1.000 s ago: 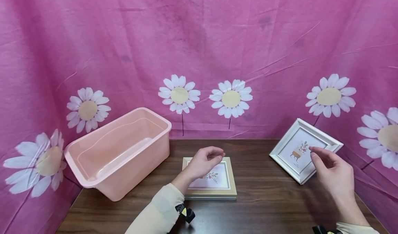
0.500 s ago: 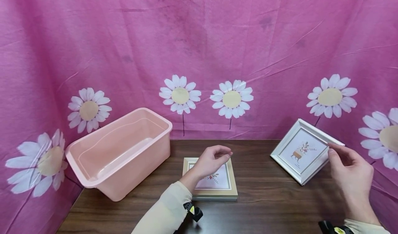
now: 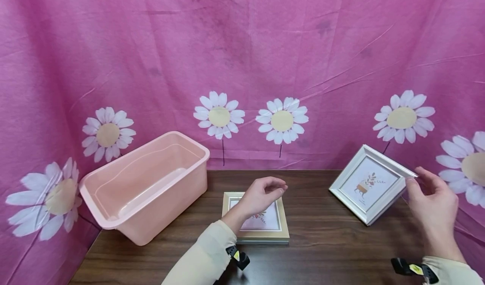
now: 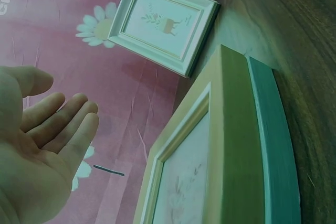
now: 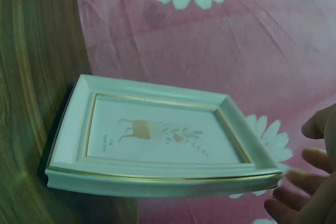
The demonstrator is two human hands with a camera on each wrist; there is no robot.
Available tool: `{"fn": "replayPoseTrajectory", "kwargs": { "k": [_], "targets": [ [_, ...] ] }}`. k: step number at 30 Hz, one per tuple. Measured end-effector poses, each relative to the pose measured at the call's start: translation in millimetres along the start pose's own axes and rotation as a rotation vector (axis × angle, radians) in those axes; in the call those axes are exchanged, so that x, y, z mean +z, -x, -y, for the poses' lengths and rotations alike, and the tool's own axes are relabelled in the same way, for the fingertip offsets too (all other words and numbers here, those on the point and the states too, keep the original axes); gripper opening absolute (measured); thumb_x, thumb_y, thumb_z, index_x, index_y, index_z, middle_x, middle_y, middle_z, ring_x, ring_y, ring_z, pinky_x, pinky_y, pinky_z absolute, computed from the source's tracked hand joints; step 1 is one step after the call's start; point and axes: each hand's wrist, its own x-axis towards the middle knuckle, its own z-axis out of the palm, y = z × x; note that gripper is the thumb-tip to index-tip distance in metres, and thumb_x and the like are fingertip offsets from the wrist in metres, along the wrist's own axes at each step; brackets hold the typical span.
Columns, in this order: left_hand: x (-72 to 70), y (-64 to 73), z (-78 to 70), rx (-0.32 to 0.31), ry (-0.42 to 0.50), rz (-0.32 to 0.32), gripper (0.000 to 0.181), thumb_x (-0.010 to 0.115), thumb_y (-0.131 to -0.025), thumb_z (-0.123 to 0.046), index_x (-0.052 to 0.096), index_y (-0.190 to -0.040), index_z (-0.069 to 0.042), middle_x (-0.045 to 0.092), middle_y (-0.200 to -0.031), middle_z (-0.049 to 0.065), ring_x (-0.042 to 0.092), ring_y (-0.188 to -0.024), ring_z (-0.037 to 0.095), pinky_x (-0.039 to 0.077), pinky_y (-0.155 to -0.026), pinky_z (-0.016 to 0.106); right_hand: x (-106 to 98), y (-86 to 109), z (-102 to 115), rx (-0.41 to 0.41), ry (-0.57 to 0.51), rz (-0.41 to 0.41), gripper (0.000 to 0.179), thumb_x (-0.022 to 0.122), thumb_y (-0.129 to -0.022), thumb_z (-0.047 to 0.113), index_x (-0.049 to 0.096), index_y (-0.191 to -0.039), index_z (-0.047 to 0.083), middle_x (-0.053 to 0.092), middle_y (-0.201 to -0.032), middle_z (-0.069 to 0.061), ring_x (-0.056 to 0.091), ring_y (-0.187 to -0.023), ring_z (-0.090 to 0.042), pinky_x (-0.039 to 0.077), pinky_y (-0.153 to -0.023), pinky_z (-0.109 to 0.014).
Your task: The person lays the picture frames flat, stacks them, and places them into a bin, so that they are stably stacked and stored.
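A white picture frame [image 3: 373,184] with a floral print leans tilted against the cloth at the table's right. At its upper right corner is my right hand [image 3: 433,205], thumb and fingers parted. In the right wrist view the fingertips [image 5: 294,179] come right up to that corner, with the thumb apart from it. A gold-edged picture frame [image 3: 282,217] lies flat at the middle, stacked on a pale frame [image 4: 275,140]. Over this stack hovers my left hand [image 3: 261,196], fingers loosely bent and holding nothing. It hides part of the gold frame's print.
A pink plastic bin [image 3: 182,194] stands at the left of the dark wooden table [image 3: 318,251]. Behind everything hangs a pink cloth [image 3: 242,66] printed with daisies. Black straps [image 3: 413,270] sit around both sleeves.
My right hand has moved rightward from in front of the white frame to its upper right corner. My left hand has drifted slightly right over the stack. The frames have stayed put.
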Motion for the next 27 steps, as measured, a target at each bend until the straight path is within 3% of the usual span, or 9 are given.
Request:
{"fn": "replayPoseTrajectory", "kwargs": {
  "k": [5,9,12,16,27],
  "targets": [
    [1.3,-0.4,-1.1,-0.012,0.003,0.023,0.026,0.068,-0.106,-0.013,0.074,-0.128,-0.002,0.078,-0.129,0.016,0.073,-0.111,0.015,0.057,-0.094,0.019,1.5,-8.5,-9.1,0.093,0.018,-0.015,0.05,0.066,-0.1,0.024,0.066,-0.15,0.02,0.056,-0.092,0.041,0.048,-0.08,0.021,0.036,-0.073,0.0],
    [0.9,0.1,-0.5,-0.027,-0.006,0.023,0.026,0.068,-0.106,-0.013,0.074,-0.129,-0.004,0.078,-0.129,0.014,0.072,-0.111,0.013,0.057,-0.094,0.02,2.3,-15.3,-14.6,0.158,-0.04,0.022,0.043,0.069,-0.099,0.021,0.071,-0.141,0.026,0.053,-0.074,0.045,0.052,-0.071,0.024,0.042,-0.064,0.001],
    [0.2,0.4,-0.1,-0.031,-0.006,0.019,0.025,0.068,-0.106,-0.014,0.075,-0.128,-0.004,0.079,-0.127,0.012,0.072,-0.11,0.013,0.057,-0.093,0.02,3.6,-19.0,-16.8,0.21,-0.098,0.06,0.045,0.07,-0.098,0.018,0.07,-0.143,0.024,0.057,-0.066,0.042,0.056,-0.065,0.024,0.046,-0.056,-0.002],
    [0.3,0.6,-0.1,-0.035,-0.002,0.022,0.026,0.068,-0.106,-0.015,0.075,-0.129,-0.005,0.079,-0.127,0.011,0.072,-0.111,0.013,0.057,-0.094,0.02,4.8,-21.0,-20.0,0.243,-0.123,0.079,0.056,0.069,-0.1,0.018,0.059,-0.155,0.013,0.057,-0.065,0.042,0.056,-0.063,0.023,0.046,-0.055,-0.002],
    [0.2,1.8,5.3,-0.047,-0.032,0.019,0.025,0.069,-0.105,-0.016,0.075,-0.128,-0.006,0.08,-0.124,0.007,0.073,-0.112,0.015,0.059,-0.097,0.023,6.1,-23.5,-26.6,0.287,-0.146,0.101,0.035,0.073,-0.099,0.018,0.068,-0.133,0.025,0.061,-0.064,0.039,0.059,-0.061,0.02,0.047,-0.056,-0.002]
  ]
}}
